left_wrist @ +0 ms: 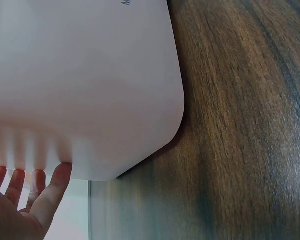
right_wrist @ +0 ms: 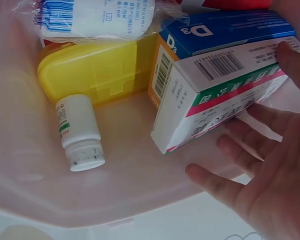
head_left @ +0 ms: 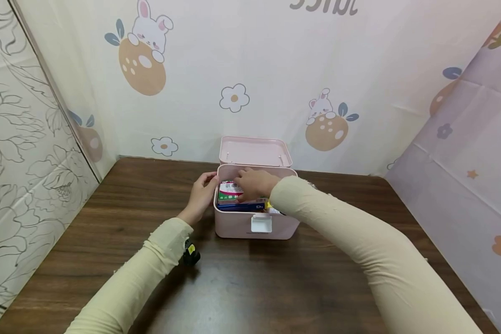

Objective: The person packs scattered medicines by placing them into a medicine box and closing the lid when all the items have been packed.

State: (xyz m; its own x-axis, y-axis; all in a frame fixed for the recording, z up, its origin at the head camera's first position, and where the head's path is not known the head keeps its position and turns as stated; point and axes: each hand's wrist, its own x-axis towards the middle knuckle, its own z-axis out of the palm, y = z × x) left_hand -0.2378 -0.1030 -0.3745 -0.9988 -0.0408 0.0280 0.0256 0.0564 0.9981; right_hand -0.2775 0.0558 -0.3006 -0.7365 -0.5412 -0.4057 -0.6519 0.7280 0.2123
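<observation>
An open pink storage box [head_left: 238,227] stands on the table, its lid [head_left: 254,150] raised at the back. My left hand [head_left: 200,197] rests at the box's left side; in the left wrist view its extended fingers [left_wrist: 55,187] touch the pink wall. Inside the box, my right hand [head_left: 254,183] pinches a white medicine carton [right_wrist: 225,95] with green and pink bands. Its thumb lies on the carton's upper edge and some fingers are against the front, the others spread. A blue D3 carton [right_wrist: 230,32] lies right behind that carton.
A yellow case [right_wrist: 100,72], a white pill bottle [right_wrist: 80,130] and a plastic-wrapped white roll [right_wrist: 97,17] sit inside the box. A small black object [head_left: 190,254] shows beside my left sleeve. Patterned curtains [head_left: 250,55] stand behind the wooden table [head_left: 242,287].
</observation>
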